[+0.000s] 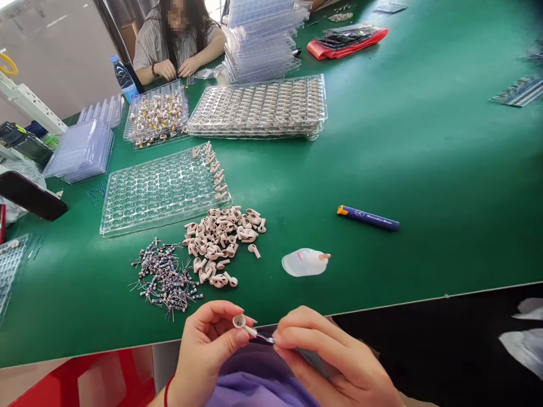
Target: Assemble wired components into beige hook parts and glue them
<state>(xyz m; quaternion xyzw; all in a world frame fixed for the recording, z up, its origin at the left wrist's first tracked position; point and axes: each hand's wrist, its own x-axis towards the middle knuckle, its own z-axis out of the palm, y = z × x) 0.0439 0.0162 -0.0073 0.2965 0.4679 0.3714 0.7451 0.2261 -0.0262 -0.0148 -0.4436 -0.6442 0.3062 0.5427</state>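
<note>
Just over the table's front edge, my left hand (203, 347) pinches a pale earbud shell (239, 321), its round cup facing up and its stem pointing right. My right hand (331, 350) is closed at the fingertips on a small wired part (265, 338). The thin wires of that part reach the end of the shell's stem; how far they go in, I cannot tell. Ahead of my hands lies a heap of similar earbud shells (212, 240). A pile of small wired parts (165, 280) lies to its left.
A clear plastic tray (156, 189) holds shells along its right side. Behind it are filled trays (258, 107) and a tall tray stack (263, 39). A squeeze bottle (305, 263) and a blue tube (369, 219) lie at right. A person (182, 45) sits opposite.
</note>
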